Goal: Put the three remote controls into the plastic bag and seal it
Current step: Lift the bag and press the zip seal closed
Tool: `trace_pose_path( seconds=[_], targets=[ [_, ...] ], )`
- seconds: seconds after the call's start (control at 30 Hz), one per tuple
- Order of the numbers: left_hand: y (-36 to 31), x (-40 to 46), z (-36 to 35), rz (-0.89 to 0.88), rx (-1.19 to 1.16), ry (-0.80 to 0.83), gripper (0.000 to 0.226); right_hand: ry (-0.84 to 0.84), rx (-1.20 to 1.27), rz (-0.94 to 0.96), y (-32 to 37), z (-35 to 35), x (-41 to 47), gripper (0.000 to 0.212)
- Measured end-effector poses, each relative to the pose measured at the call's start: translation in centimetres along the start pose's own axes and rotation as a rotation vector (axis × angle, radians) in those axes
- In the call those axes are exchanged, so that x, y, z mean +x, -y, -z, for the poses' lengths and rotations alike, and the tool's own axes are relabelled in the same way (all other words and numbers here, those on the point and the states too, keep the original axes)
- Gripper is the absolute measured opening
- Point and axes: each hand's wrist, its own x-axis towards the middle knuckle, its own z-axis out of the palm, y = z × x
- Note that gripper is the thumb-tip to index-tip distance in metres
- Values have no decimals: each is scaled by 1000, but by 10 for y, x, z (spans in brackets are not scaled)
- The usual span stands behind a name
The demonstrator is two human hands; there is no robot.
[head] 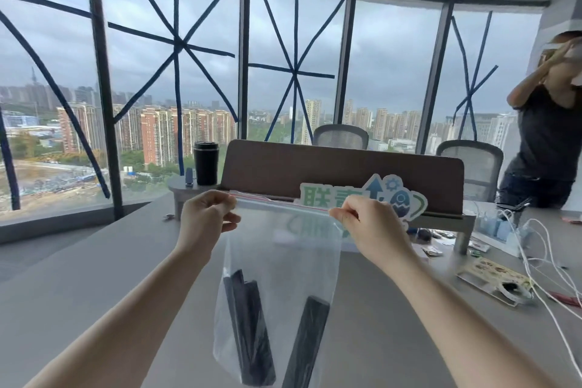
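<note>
A clear zip-top plastic bag (283, 249) hangs upright above the grey table (94, 277), held up by its top strip. My left hand (204, 217) pinches the left end of the red-lined zip strip. My right hand (368, 224) pinches the strip's right end. Inside the bag stand three black remote controls: two close together at the left (248, 331), one leaning at the right (307, 343). The strip between my hands looks flat and straight; whether it is fully pressed shut is unclear.
A brown desk divider (315, 167) with a green-and-blue sign (378, 195) stands behind the bag. A black tumbler (206, 162) sits at the back left. White cables (541, 261) and a printed card (494, 277) lie at the right. A person (548, 123) stands at the far right.
</note>
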Motion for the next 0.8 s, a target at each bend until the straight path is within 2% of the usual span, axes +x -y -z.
trace_pose_path(
  seconds=[0.13,0.27,0.37,0.47,0.6,0.67,0.8],
  targets=[
    [20,66,16,59,-6,-34,19,11,196,-143,15,-66,71,37],
    [17,136,39,-2,-66,-137,19,-73,307,-94,47,-108,131,30],
    [37,169,64,-27,-76,-155,16,-78,336,-86,58,-144,144,26],
    [86,180,92,34,59,-154,9,48,389,-160,52,-198,129,24],
    [155,157,121,187,63,-165,18,275,339,-216,44,-251,83,27],
    [176,140,130,252,77,-168,17,394,350,-234,41,-264,59,28],
    [189,101,146,286,125,-163,10,589,433,-242,41,-250,23,13]
  ],
)
